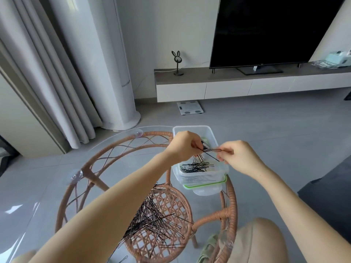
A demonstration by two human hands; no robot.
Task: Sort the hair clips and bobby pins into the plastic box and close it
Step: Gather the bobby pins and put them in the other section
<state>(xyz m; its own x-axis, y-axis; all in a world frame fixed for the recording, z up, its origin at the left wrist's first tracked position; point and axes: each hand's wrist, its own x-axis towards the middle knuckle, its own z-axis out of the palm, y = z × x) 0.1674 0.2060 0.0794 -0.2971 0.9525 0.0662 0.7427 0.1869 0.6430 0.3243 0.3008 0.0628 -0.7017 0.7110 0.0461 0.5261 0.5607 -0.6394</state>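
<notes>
Dark TV (266, 31) upper right on low white cabinet (228, 88); rabbit-eared stand (177, 62) left of it. Scale (190, 107) on floor below. Grey curtains (47, 73) upper left, white column unit (106, 63) beside them.

a round glass table top (47, 186) sits on a woven rattan frame (230, 202), with clear suction cups (77, 176) between glass and frame. taking the plastic box (195, 173) as the landmark: it stands open on the glass at the far right side of the top, some black pins already in it. under the box, touching it, lies its lid (206, 186) with a green seal, poking out on the near side. nearer than the box and a little to its left, a loose heap of black bobby pins (152, 223) lies spread on the glass.
</notes>
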